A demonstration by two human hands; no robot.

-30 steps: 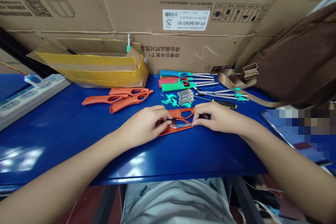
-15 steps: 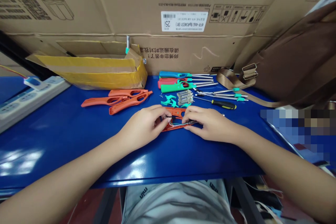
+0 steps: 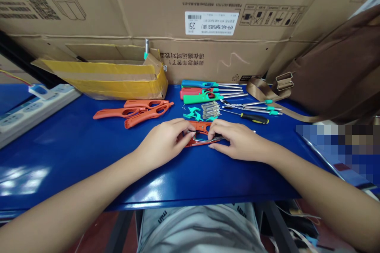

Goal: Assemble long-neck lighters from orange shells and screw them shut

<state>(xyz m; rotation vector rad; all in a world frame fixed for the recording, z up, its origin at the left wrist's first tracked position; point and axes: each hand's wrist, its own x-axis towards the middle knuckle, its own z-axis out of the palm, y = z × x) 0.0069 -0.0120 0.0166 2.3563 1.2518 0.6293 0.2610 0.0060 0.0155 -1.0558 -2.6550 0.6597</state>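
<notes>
Two orange lighter-shell halves lie side by side on the blue table (image 3: 148, 187), between and partly under the person's two hands: an upper shell half (image 3: 198, 125) and a lower shell half (image 3: 192, 144). The left hand (image 3: 164, 138) pinches one small black part (image 3: 194, 132) between thumb and forefinger above them. Thin wires (image 3: 202, 140), a white and a teal one among them, curve across the lower half toward the right hand (image 3: 239, 140). That hand's fingers and thumb are bent around one metal tube (image 3: 218, 138) at the lower half; whether they grasp it or only press on it, I cannot tell.

Just beyond lie several teal triggers (image 3: 192, 111), overlapping too much for a sure count, and a cluster of clear fuel tanks (image 3: 210, 109), likewise hard to count. To their right are one black-and-yellow screwdriver (image 3: 254, 118) and metal tubes with three teal collars (image 3: 270, 108) showing.

Behind are three long-nosed lighters: one blue (image 3: 197, 84), one red (image 3: 192, 91), one green (image 3: 196, 98). At left, three more orange shells (image 3: 145, 116) lie together near one yellow-taped cardboard box (image 3: 118, 87), from which one tube stands up. One power strip (image 3: 32, 110) lies farther left.
</notes>
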